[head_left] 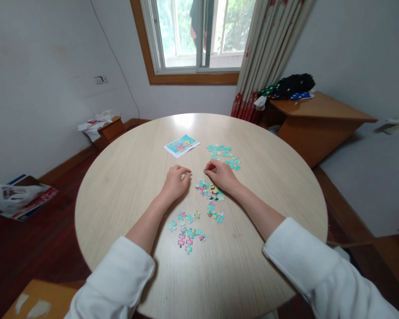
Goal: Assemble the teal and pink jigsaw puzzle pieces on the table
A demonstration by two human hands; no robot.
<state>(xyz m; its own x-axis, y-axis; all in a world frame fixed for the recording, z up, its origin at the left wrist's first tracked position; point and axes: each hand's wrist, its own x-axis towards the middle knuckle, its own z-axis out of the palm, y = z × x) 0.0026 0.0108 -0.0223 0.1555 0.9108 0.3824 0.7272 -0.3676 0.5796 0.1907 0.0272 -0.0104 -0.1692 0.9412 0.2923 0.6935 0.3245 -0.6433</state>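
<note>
Pale table-rim (pixel 81 204) well beyond left hand (pixel 177 182)

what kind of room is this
Likely a room in a home: a red-patterned curtain hangs beside a sliding window, and jigsaw puzzle pieces lie on a round table.

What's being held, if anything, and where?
The right hand seems to pinch a small puzzle piece by its edge; whether the left hand holds anything can't be told.
</note>
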